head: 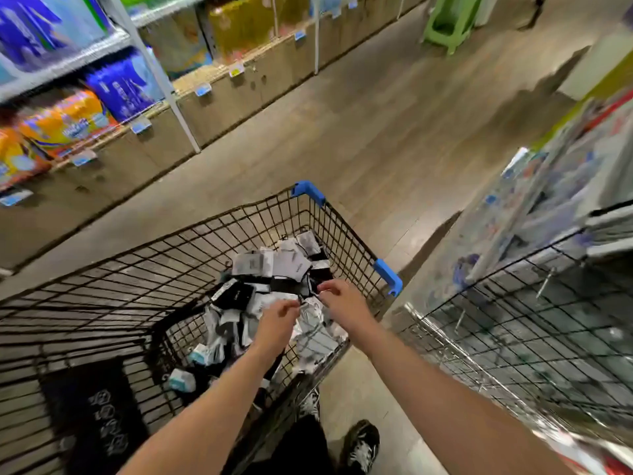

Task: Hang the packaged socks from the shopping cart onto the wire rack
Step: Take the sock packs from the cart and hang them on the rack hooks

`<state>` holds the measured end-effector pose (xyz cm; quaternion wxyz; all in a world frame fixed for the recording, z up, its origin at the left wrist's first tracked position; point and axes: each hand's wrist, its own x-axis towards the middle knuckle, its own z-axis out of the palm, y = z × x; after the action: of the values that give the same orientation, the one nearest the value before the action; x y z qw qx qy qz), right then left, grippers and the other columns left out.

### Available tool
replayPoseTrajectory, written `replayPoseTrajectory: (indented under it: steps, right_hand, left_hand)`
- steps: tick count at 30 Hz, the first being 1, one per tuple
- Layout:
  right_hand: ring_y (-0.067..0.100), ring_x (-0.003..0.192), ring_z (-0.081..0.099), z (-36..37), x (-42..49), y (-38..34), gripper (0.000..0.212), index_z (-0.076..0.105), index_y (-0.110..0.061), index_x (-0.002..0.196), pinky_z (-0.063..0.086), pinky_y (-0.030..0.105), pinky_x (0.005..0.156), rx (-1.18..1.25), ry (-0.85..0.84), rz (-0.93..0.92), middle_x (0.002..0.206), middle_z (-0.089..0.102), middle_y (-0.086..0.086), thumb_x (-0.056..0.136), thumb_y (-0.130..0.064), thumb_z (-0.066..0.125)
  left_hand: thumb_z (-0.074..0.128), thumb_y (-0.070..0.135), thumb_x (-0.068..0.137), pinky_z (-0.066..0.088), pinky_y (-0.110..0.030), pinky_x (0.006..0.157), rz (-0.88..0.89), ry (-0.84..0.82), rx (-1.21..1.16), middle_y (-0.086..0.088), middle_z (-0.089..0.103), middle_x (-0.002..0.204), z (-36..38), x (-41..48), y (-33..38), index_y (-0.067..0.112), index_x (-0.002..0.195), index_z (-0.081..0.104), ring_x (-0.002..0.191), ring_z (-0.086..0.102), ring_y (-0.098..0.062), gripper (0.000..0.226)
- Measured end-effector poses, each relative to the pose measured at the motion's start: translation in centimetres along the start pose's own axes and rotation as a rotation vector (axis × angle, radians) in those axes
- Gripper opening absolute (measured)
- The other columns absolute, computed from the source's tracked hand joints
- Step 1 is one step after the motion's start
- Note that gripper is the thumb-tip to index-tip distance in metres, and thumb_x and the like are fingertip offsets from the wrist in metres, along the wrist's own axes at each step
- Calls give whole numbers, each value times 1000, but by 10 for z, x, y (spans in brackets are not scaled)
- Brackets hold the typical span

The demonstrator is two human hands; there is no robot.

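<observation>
Both hands (274, 323) (342, 303) pinch one blurred sock pack (308, 305) (details unreadable) over the cart (342, 234).

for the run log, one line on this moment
hands: left, right in cart | picking at socks | rack right | none hung

Under both hands' grip, glossy plastic sock packets (284, 269) lie in a dark metal-wire cart (137, 269) with smooth blue plastic corner guards (387, 275).
</observation>
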<state>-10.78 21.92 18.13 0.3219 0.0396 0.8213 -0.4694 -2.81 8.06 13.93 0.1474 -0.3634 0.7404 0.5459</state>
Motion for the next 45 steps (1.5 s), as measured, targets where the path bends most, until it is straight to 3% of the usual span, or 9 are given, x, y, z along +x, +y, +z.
replayPoseTrajectory:
  steps: [5, 11, 16, 19, 23, 28, 35, 39, 45]
  right_hand:
    - [3, 78, 54, 48, 79, -6, 18, 67, -21, 112, 44, 14, 60, 27, -44, 99, 102, 65, -7, 99, -13, 56]
    - [20, 121, 58, 119, 173, 6, 34, 60, -20, 132, 47, 33, 101, -82, -155, 90, 136, 61, 3, 99, -19, 56]
    - [29, 135, 46, 168, 236, 16, 55, 46, -16, 147, 43, 43, 109, -313, -247, -16, 146, 47, 9, 95, -19, 64]
    - [34, 148, 28, 189, 256, 28, 76, 28, -18, 158, 31, 48, 118, -562, -304, -89, 159, 32, 12, 93, -26, 69]
    - [40, 146, 20, 199, 258, 49, 103, 0, -45, 159, 18, 60, 118, -799, -248, -24, 163, 15, 7, 85, -53, 72]
    - [33, 142, 24, 203, 248, 63, 71, 30, -45, 151, 18, 56, 113, -869, -31, -98, 154, 32, 6, 90, -50, 66]
    - [17, 144, 32, 202, 224, 57, 34, 52, -34, 136, 10, 49, 118, -647, 56, -196, 144, 53, -7, 104, -25, 48]
    - [21, 130, 47, 178, 179, 41, 37, 50, -23, 144, 28, 34, 107, -466, -3, -235, 133, 56, -2, 110, -29, 36]
    - [18, 118, 63, 165, 111, 36, 33, 48, -30, 141, 55, 42, 101, 106, -231, 33, 135, 62, -4, 109, -36, 42]
  left_hand:
    - [57, 26, 100, 53, -38, 94, -66, 31, -32, 3, 71, 114, -24, 64, -20, 24, 119, 69, 105, 65, -18, 23]
    - [54, 24, 100, 49, -38, 102, -128, 93, -137, 6, 66, 125, -34, 146, -47, 26, 129, 65, 114, 61, -14, 31]
    - [49, 18, 100, 54, -36, 80, -117, 203, -163, 0, 68, 118, -41, 195, -70, 27, 127, 63, 103, 65, -22, 32]
    - [47, 22, 104, 48, -13, 69, -172, 233, -203, 2, 61, 133, -41, 208, -90, 27, 144, 52, 113, 60, -14, 40]
    - [48, 25, 106, 53, -30, 93, -177, 227, -287, 8, 56, 139, -39, 208, -105, 30, 150, 44, 118, 55, -8, 45]
    - [50, 22, 105, 43, -14, 83, -154, 203, -374, 13, 60, 131, -36, 202, -109, 27, 140, 53, 118, 57, -5, 35]
    - [50, 20, 105, 45, -19, 97, -82, 149, -468, 11, 66, 121, -48, 176, -103, 25, 121, 62, 114, 60, 0, 21]
    - [54, 23, 104, 46, -33, 107, -120, 265, -521, 5, 61, 125, -53, 157, -100, 24, 126, 54, 119, 58, -13, 22]
    - [61, 36, 100, 60, -33, 82, -207, 117, -699, 4, 72, 118, -59, 109, -86, 24, 135, 53, 101, 72, -15, 39]
